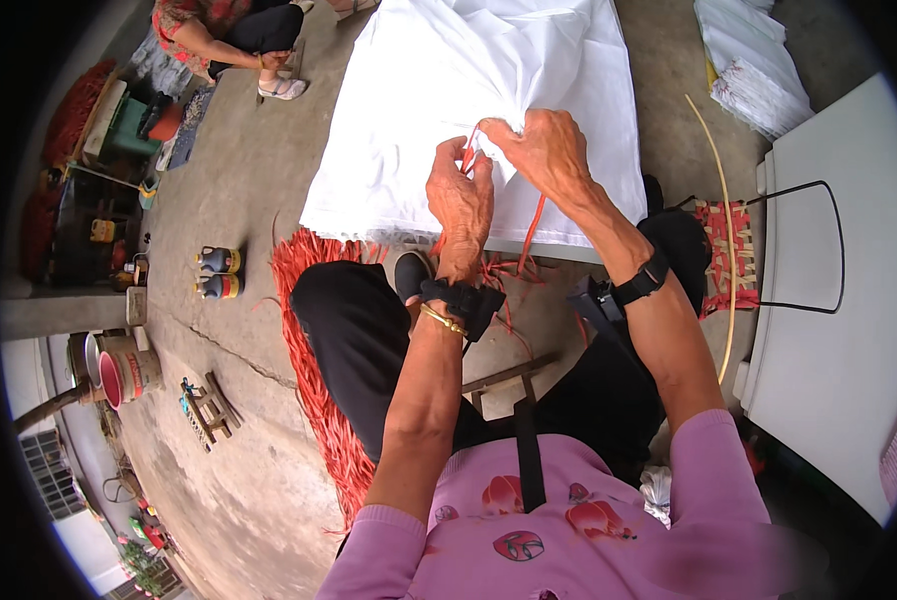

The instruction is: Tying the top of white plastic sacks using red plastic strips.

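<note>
A large white cloth (399, 120) lies spread in front of my knees, with its folds drawn together into a gathered bunch near the middle. My left hand (459, 200) is closed in a pinch on a thin red string (535, 225), which loops up between thumb and fingers beside the bunch. Bent over the gathered folds, my right hand (551, 150) has its thumb and fingers pressed together on the cloth, the thumb close to the string's upper loop. My right fingertips are partly hidden. A thick bundle of red strips (319, 385) hangs beside my left leg.
At the upper left sits another person (234, 35). Two dark bottles (219, 273), a small wooden stool (209, 408) and buckets (129, 372) stand on the left. On the right are a red woven chair (734, 258), a bent cane strip (726, 200) and a large white panel (839, 300).
</note>
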Action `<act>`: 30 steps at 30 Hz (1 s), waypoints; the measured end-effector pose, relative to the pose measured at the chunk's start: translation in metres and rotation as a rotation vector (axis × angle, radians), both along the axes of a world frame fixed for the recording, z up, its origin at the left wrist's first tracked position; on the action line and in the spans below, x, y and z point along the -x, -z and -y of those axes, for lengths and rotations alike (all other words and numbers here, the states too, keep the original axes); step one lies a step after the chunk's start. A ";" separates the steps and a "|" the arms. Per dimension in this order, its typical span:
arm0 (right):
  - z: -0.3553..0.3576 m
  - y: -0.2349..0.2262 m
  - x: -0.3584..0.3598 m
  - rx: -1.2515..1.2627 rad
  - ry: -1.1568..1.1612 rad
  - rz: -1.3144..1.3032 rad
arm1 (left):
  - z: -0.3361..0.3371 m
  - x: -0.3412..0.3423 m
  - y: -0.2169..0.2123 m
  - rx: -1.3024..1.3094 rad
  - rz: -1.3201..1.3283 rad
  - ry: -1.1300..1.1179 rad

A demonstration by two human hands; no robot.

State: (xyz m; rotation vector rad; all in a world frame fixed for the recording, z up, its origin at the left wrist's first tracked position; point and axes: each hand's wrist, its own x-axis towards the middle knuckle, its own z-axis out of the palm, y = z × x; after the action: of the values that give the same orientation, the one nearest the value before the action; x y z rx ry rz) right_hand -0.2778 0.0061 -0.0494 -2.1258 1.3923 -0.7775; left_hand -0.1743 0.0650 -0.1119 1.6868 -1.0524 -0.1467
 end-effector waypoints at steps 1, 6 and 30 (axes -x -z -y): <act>0.000 0.000 0.000 -0.005 0.013 0.021 | -0.001 0.000 0.003 0.000 -0.001 0.001; 0.001 0.001 0.002 -0.017 0.052 0.089 | -0.016 -0.002 0.003 0.202 -0.341 -0.024; 0.004 0.028 -0.006 0.175 -0.245 0.012 | -0.006 0.004 -0.007 0.299 0.340 -0.068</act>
State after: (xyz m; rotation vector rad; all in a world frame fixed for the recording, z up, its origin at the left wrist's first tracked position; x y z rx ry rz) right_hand -0.2719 0.0021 -0.0773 -2.3653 1.0632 -0.8365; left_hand -0.1782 0.0711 -0.1045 1.5001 -1.1972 0.3379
